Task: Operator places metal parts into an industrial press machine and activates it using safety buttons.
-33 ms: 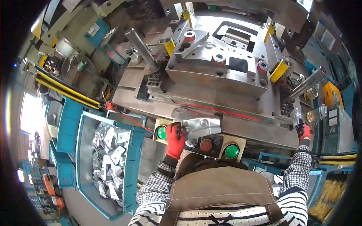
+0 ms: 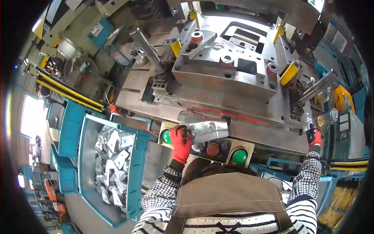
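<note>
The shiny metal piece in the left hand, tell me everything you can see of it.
The metal piece is a bright, silvery stamped sheet part, roughly oblong with bent edges and a small round hole near its middle. It lies about level at the front edge of the press bed, just above the control box with green buttons. The red-gloved left hand grips its left end; its right end juts free.

- left hand (image 2: pixel 181 142) in a red glove, reaching forward from the lower middle, fingers curled shut in a grip
- left forearm in a checked sleeve, bent at the elbow
- right hand (image 2: pixel 313 136), also red-gloved, stretched way out to the right, fingers closed
- right arm almost straight, same checked sleeve
</note>
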